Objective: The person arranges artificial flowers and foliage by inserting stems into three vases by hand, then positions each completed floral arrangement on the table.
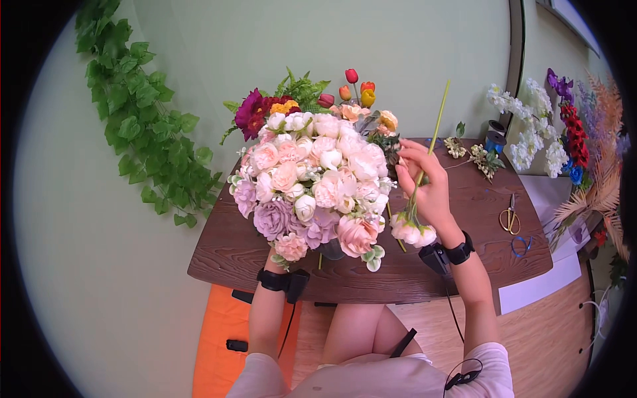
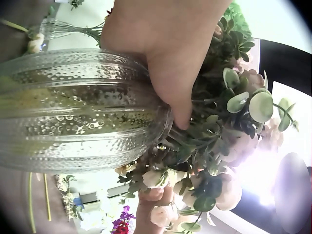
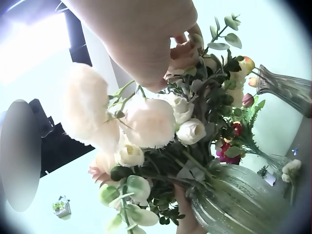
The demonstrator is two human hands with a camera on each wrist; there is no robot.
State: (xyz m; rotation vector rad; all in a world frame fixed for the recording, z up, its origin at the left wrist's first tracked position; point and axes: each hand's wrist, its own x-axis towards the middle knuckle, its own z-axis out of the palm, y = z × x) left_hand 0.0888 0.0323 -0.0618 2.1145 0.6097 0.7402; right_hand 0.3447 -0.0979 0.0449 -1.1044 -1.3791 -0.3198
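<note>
A full bouquet (image 1: 315, 172) of pale pink, white and lilac flowers fills a ribbed glass vase (image 2: 73, 112). My left hand (image 2: 165, 53) grips the vase's neck, its thumb over the rim; in the head view the blooms hide that hand. To the right of the bouquet, my right hand (image 1: 428, 182) holds a green stem (image 1: 438, 119) between thumb and fingers. The stem's cut end points up, and its pale pink blooms (image 1: 413, 233) hang below the hand. In the right wrist view, the right hand (image 3: 141, 39) is close beside the bouquet's flowers.
Behind the bouquet stand tulips (image 1: 367, 93) and a purple flower (image 1: 251, 114). Gold-handled scissors (image 1: 509, 220), a blue tie (image 1: 521, 247), small sprigs (image 1: 486, 161) and ribbon spools (image 1: 494, 140) lie at the table's right. More flowers (image 1: 574, 136) stand beyond the table.
</note>
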